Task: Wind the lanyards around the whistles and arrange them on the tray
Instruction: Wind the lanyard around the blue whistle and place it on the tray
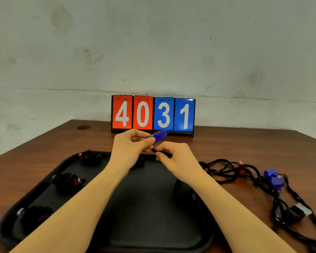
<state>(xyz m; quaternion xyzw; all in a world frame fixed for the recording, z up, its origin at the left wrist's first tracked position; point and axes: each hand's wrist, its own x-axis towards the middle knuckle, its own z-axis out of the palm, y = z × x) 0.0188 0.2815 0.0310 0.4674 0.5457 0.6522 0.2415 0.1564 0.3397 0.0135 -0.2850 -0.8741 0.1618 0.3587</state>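
Note:
My left hand (130,143) pinches a translucent blue whistle (160,135) above the far rim of the black tray (153,207). Just below it, my right hand (173,155) pinches the whistle's black lanyard (164,153). On the tray's left side lie three wound bundles: one at the far corner (90,157), one with red showing in the middle (68,181), one nearest me (35,216). To the right of the tray, on the table, a second blue whistle (274,178) lies among tangled black lanyards (232,170), with a dark whistle (299,210) nearer me.
A flip scoreboard (153,114) reading 4031 stands at the back of the brown wooden table (244,143), against a pale wall. A round dark object (184,193) sits on the tray's right part, partly hidden by my right forearm.

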